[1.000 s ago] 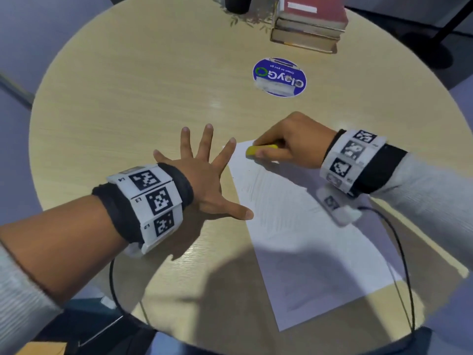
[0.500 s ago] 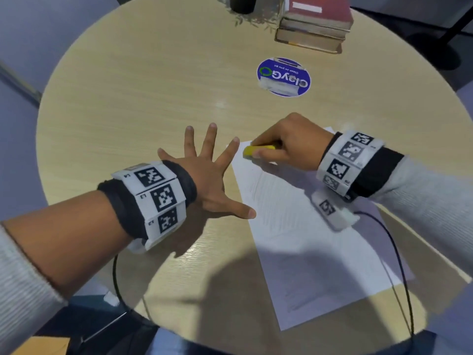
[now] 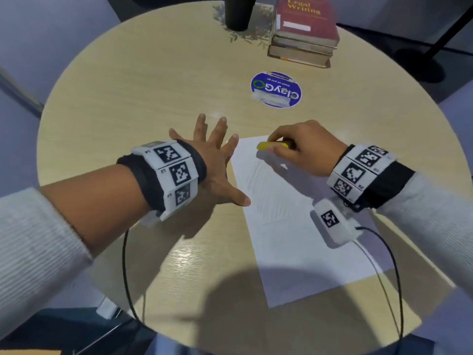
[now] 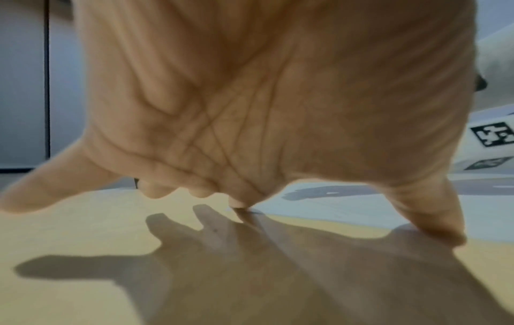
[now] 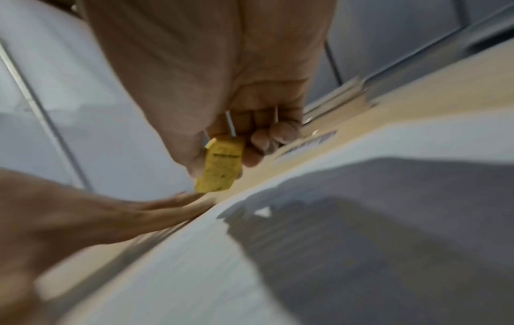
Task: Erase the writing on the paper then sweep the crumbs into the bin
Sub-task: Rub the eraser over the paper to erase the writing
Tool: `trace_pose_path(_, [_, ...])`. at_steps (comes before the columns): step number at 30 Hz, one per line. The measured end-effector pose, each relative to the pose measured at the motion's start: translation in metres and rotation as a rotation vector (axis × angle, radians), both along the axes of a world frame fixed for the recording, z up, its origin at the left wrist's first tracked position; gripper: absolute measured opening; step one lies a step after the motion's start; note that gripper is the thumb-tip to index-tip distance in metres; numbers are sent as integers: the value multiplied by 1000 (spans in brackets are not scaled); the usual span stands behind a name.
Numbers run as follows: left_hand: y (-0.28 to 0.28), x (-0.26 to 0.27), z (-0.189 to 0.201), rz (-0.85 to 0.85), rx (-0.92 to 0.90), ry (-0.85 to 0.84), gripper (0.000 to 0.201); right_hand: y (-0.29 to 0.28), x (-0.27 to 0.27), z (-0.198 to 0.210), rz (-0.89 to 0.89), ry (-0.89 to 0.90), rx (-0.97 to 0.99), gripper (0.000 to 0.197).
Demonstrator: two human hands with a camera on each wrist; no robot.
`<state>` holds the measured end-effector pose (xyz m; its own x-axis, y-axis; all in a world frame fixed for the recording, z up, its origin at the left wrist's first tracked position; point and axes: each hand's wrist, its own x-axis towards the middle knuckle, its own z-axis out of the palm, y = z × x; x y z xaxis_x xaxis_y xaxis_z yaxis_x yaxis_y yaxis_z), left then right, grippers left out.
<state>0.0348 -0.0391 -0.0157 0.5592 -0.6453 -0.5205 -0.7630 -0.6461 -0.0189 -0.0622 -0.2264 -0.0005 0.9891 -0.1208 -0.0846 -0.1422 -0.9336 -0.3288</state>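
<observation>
Our right hand point(image 3: 304, 147) pinches the yellow eraser point(image 3: 266, 145) at the paper's point(image 3: 294, 226) 11 o'clock corner; our left hand point(image 3: 217, 162), fingers spread, presses its 9 o'clock edge.

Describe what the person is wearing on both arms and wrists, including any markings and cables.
Both arms wear light grey ribbed sleeves. Each wrist carries a black fabric band under white blocks printed with black square code markers: left wrist rig, right wrist rig. A small white box bearing another marker hangs under the right wrist. Thin black cables trail from both rigs toward the table's near edge.
</observation>
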Motion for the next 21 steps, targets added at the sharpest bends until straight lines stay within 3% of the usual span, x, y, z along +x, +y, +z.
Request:
trace_pose_path(2, [-9, 5, 7, -6, -50, 4, 141, -17, 3, 1, -80, 57, -85, 27])
trace_pose_path(5, [-22, 3, 16, -52, -57, 43, 140, -21, 3, -2, -54, 181, -210, 32])
trace_pose_path(11, [-23, 1, 0, -102, 3, 32, 139, -15, 11, -1, -54, 178, -292, 35])
trace_pose_path(16, [-17, 8, -11, -89, -31, 99, 142, 22, -1, -7, 212, 204, -163, 34])
trace_pose_path(19, [-18, 8, -12, -72, -29, 108, 141, -5, 20, 0, 9, 152, -189, 35])
trace_pose_path(21, [-17, 7, -14, -60, -34, 119, 141, -9, 25, -1, -6, 130, -232, 36])
